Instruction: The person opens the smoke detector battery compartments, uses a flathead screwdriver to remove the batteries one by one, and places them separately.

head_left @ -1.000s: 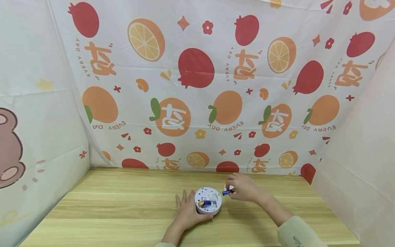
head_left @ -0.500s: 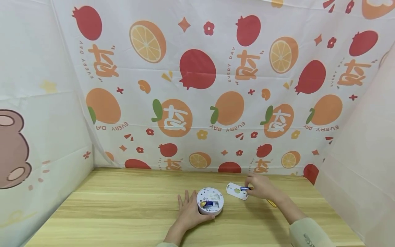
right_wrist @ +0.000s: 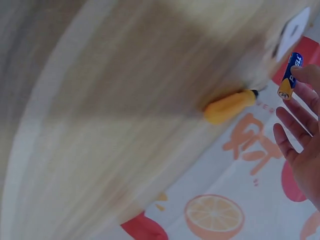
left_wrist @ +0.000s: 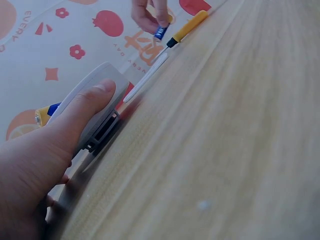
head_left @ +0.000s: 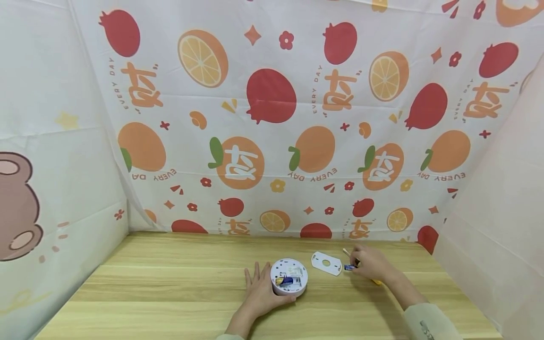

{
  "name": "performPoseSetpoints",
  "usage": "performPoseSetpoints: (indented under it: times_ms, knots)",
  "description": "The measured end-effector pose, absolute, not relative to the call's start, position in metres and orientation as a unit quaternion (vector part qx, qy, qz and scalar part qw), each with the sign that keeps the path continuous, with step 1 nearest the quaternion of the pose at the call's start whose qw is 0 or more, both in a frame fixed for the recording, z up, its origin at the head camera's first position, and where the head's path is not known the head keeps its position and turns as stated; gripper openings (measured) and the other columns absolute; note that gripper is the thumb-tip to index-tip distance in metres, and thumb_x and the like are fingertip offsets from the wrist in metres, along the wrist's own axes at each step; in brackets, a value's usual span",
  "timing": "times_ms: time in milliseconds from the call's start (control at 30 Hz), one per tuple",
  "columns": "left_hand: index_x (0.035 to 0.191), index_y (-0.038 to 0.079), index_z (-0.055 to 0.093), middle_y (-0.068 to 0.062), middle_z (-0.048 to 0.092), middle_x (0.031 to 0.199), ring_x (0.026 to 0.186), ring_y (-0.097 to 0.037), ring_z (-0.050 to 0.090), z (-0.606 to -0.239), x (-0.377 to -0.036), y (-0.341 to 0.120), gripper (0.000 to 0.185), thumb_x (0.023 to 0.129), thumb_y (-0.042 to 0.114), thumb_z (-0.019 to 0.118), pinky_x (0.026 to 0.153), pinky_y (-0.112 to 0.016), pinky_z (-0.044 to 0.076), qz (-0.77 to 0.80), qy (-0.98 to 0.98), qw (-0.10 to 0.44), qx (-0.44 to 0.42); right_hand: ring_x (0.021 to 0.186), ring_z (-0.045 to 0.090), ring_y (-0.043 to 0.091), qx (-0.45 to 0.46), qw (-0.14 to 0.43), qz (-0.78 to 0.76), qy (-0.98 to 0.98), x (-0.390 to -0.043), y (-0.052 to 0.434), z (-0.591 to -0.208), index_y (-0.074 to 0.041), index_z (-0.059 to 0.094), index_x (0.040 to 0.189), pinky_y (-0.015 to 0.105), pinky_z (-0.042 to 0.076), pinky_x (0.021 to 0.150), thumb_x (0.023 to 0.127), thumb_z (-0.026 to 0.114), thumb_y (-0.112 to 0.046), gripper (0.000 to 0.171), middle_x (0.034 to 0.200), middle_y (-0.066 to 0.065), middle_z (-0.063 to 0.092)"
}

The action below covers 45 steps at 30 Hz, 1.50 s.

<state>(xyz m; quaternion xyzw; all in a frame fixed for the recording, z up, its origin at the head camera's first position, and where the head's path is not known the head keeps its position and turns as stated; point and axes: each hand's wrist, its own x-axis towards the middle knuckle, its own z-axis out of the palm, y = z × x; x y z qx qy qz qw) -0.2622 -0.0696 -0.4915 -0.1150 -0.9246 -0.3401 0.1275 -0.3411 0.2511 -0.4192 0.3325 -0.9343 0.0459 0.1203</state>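
Note:
My left hand (head_left: pixel 264 293) grips the side of a round white device (head_left: pixel 278 266) that looks like a smoke alarm; its thumb lies along the front wall, also in the left wrist view. The device sits on the table with its back up, and a blue-and-yellow battery (head_left: pixel 287 280) lies in its open compartment. My right hand (head_left: pixel 371 263) pinches another blue-and-yellow battery (right_wrist: pixel 290 76) between thumb and fingers, its other fingers spread loosely. That hand is above a yellow-handled screwdriver (right_wrist: pixel 230 107), partly hidden by it in the head view.
A flat white mounting plate (head_left: pixel 333 267) with a round hole lies between the device and the right hand. The wooden table (head_left: pixel 191 283) meets fruit-printed cloth (head_left: pixel 272 151) at the back, with pale cloth on both sides.
My right hand has moved right with the battery, away from the device and past the white plate, which is now uncovered. The left hand keeps its hold on the device.

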Motion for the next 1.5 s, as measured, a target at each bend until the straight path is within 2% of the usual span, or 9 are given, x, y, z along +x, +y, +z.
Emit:
performPoseSetpoints:
  times_ms: [467,1100,1500]
  knots:
    - [0.133,-0.01,0.035,-0.027,0.036,0.136,0.13,-0.049,0.012,-0.493,-0.262,-0.068,0.114,0.058,0.066,0.072,0.102,-0.061,-0.006,-0.341,-0.924,0.126,-0.118,0.07,0.042,0.011,0.325,0.132,0.046,-0.935,-0.343,0.26,-0.448,-0.017,0.061,0.07,0.026,0.04,0.054,0.067,0.071,-0.012,0.011,0.079,-0.009,0.045]
    - [0.134,-0.011,0.033,-0.028,0.035,0.136,0.13,-0.049,0.012,-0.493,-0.261,-0.069,0.115,0.058,0.066,0.072,0.102,-0.06,-0.007,-0.347,-0.923,0.121,-0.118,0.069,0.04,0.011,0.309,0.114,0.054,-0.943,-0.339,0.257,-0.441,-0.016,0.062,0.073,0.026,0.038,0.054,0.069,0.072,-0.012,0.012,0.075,-0.008,0.043]
    - [0.134,-0.009,0.034,-0.027,0.036,0.136,0.13,-0.049,0.012,-0.491,-0.261,-0.07,0.113,0.058,0.066,0.071,0.102,-0.06,-0.006,-0.345,-0.923,0.122,-0.117,0.066,0.043,0.01,0.323,0.141,0.07,-0.933,-0.339,0.248,-0.431,-0.017,0.061,0.073,0.026,0.042,0.055,0.073,0.069,-0.01,0.01,0.079,-0.005,0.05]
